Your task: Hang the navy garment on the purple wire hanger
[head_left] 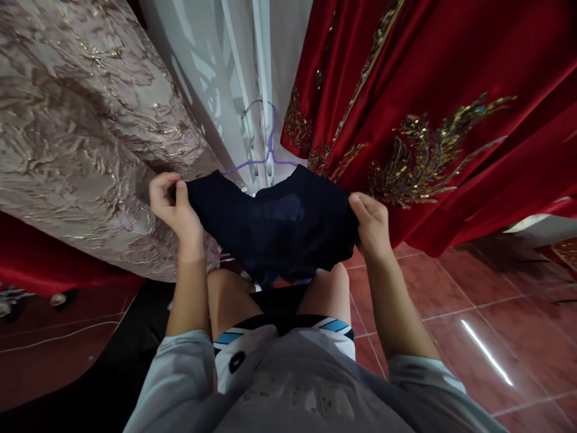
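Note:
A dark navy garment (274, 222), perhaps a shirt, is stretched sideways in front of my knees. My left hand (174, 201) pinches its left end between thumb and fingers. At the opposite end, my right hand (372, 222) grips the cloth with the thumb on top. A purple hanger (270, 157) rises from the garment's upper edge, its hook pointing away from me. The hanger's lower part is hidden inside the cloth.
A pinkish embossed fabric (99, 132) with gold threads hangs on the left. Red satin cloth (451, 78) with gold sequins hangs on the right. White upright bars (261, 66) stand between them. Red tiles (460, 300) cover the floor, and a thin white cable (63, 341) lies at left.

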Demonstrator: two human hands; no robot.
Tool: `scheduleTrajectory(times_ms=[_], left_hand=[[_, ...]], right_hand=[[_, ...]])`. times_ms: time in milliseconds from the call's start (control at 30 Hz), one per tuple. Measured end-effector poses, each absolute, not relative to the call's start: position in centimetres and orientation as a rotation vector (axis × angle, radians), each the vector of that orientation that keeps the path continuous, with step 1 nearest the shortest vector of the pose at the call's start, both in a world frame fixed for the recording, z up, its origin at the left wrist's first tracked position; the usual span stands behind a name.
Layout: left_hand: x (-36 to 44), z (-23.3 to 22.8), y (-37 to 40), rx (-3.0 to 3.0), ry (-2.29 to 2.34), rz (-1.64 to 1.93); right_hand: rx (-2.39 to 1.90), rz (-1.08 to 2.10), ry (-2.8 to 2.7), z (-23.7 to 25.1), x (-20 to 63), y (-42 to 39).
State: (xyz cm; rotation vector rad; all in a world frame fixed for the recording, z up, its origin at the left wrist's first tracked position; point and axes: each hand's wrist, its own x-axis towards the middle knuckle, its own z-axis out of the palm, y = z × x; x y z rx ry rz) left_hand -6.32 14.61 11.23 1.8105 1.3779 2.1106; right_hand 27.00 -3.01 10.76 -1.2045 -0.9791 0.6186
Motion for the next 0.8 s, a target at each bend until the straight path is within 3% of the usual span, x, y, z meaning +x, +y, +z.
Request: scheduleTrajectory(times_ms=[167,300,400,467,567,633,700,800], left_hand=[[-4.9,13.2,10.8,2.054,1.167,2.055],[-3.6,12.9,7.0,2.211,1.097,1.717],[-2.8,12.5,5.0,1.966,0.818,1.413],[-2.4,12.7,3.8,1.757,0.705,1.254],[-3.1,13.7,2.0,1.510,0.712,1.076],[-4.7,14.5,0.8,1.426,0.717,0.839],[-6.9,15.2,-0.3,1.469,0.688,0.463],[-10.5,16.4,-1.3,1.701,0.720,0.014]], right_hand=[[-1.079,0.435,-0.729,11.3,28.8,-0.3],[-1.063,0.157,-0.719,11.1,27.7,-1.7],[-1.100,-0.046,-0.775,9.3,23.1,-5.0],[-1.065,0.044,-1.105,7.7,19.8,-7.1],[-0.727,0.474,-1.817,6.3,17.0,-8.3],[-0.654,0.686,-1.988,6.1,17.3,-8.1],[-0.789,0.723,-1.956,6.1,18.7,-7.4],[-1.123,0.528,-1.799,5.6,21.4,-5.8]])
